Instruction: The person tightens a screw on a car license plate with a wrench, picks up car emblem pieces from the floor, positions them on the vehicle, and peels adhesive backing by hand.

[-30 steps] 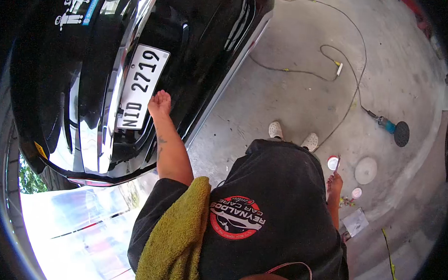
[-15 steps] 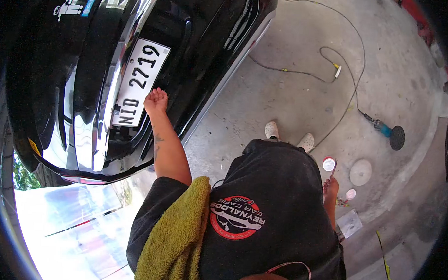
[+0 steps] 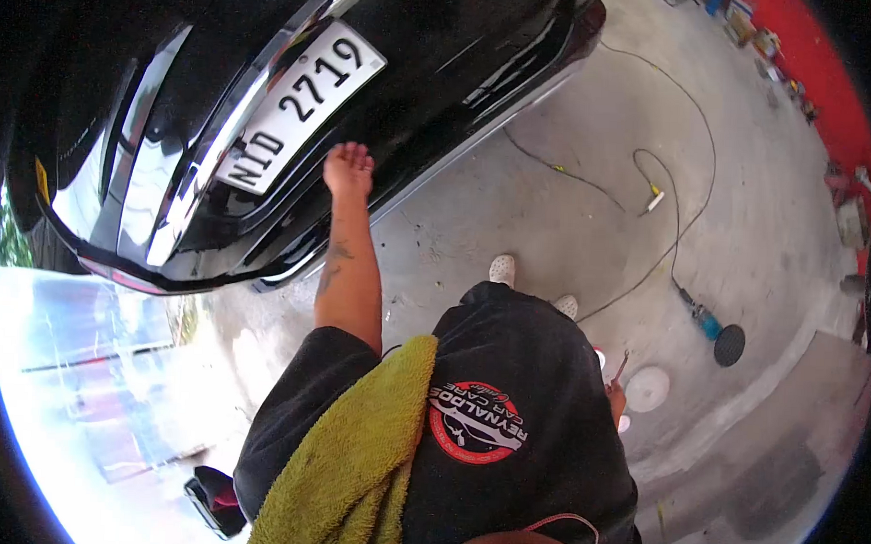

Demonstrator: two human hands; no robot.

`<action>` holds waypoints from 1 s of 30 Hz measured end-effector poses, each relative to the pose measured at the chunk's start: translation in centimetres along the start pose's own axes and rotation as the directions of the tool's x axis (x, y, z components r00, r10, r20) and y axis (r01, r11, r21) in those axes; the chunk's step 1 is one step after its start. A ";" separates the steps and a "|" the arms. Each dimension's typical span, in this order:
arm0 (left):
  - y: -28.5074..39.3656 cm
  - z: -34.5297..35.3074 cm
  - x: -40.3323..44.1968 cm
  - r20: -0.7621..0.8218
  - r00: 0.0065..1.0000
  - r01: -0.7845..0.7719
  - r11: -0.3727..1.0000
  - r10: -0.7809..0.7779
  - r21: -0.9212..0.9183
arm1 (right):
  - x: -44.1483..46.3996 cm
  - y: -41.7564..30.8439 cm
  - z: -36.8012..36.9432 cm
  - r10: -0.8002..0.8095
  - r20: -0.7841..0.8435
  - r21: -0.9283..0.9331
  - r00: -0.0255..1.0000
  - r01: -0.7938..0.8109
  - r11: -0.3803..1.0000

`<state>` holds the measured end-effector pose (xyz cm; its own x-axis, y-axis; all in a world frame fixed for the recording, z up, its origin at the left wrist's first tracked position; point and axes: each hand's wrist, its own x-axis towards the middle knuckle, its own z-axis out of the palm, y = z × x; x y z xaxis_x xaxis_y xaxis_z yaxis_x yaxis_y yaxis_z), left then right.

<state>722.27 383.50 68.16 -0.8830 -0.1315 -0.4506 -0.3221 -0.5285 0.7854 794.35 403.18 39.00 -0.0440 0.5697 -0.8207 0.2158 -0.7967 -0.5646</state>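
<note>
My left hand (image 3: 349,170) is raised beside the lower right edge of the white licence plate (image 3: 302,104), in front of the rear of a black car (image 3: 433,70). Its fingers are loosely curled and a little apart, with nothing visible in them. Whether it touches the car I cannot tell. Low at my right side, my right hand (image 3: 616,401) is partly hidden by my dark shirt. It is closed around a thin, stick-like tool (image 3: 623,363) that points up. A yellow-green towel (image 3: 357,447) hangs over my left shoulder.
A blue power tool with a round black pad (image 3: 729,346) lies on the concrete floor, its cable (image 3: 676,244) looping back. A round white pad (image 3: 648,389) is near my right hand. Assorted items line the red wall (image 3: 825,94). A black-framed object (image 3: 214,502) stands lower left.
The view has turned, so the car and floor items have shifted. My left hand has moved away from the plate's edge, and my right hand is now more hidden behind the shirt, still holding the tool.
</note>
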 end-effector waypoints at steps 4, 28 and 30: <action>-7.8 -4.5 -2.4 0.217 0.966 0.032 0.900 -0.139 0.434 | -2.8 -4.1 1.0 0.131 0.000 0.088 0.991 -0.130 0.988; -24.4 -20.5 -5.8 0.739 0.395 -0.915 -0.164 -0.546 0.368 | 11.3 0.0 -4.5 -0.416 0.476 -0.830 0.775 0.552 0.080; -24.0 -19.7 -7.5 0.719 0.425 -0.892 -0.120 -0.550 0.436 | 11.6 0.3 -4.8 -0.448 0.489 -0.834 0.749 0.551 0.010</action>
<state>743.31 380.64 44.31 -0.4435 0.8378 -0.3185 0.6774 0.5460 0.4930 798.60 410.46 29.74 -0.6068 0.6842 -0.4046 0.7917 0.4746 -0.3847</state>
